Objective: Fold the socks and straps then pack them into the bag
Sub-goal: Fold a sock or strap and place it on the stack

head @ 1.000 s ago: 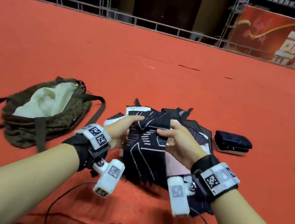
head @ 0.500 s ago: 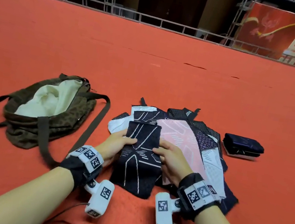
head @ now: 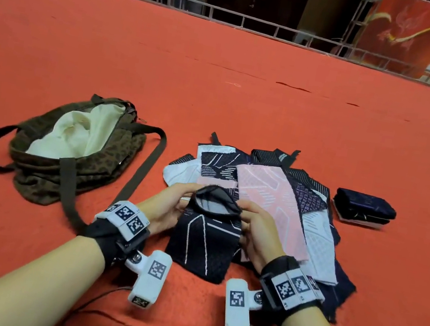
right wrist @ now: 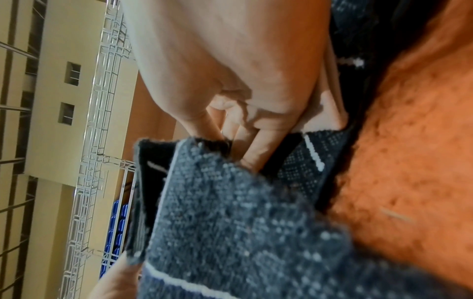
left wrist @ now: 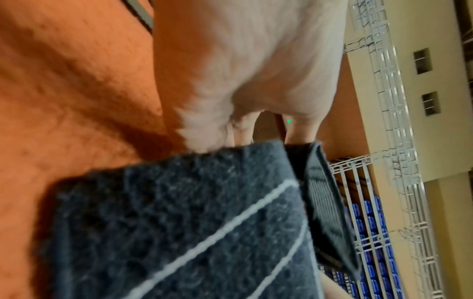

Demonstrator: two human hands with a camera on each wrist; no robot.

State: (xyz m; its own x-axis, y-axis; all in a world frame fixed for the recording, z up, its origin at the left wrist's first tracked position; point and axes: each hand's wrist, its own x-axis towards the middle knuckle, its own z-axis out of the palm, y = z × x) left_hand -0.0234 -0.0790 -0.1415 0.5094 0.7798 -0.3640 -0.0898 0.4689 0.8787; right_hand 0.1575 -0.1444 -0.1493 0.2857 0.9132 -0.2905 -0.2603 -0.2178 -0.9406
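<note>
Here, on the far left of the red carpet [head: 251,83], one brown spotted bag [head: 69,166] lies open, with its cream lining showing and a dark strap [head: 144,164] trailing beside it. What is deep inside the bag cannot be seen.

Next comes the left hand [head: 168,206]. Its fingers curl round the left edge of one dark sock [head: 205,244] with thin white lines. The top of that sock is bent over toward the person, so its grey inside shows. The fingertips are hidden under the cloth in the head view. The left wrist view shows the fingers going behind the sock's edge, and it is blurry. It also shows blue seats and white rails far off, which the head view does not.

The right hand [head: 256,233] pinches the other edge of the same sock. In the right wrist view [right wrist: 256,85] the fingers tuck into the fold, with a thumb at the bottom edge cut off.

Behind and right of the hands lies a pile of flat socks and straps [head: 274,196]: pink, white and dark ones overlapping. They cover each other, so a true count cannot be made. The lowest ones are mostly hidden.

Farthest right, apart from the pile, sits one folded dark bundle [head: 364,206] on the carpet. Whether it is one piece or more cannot be told.
</note>
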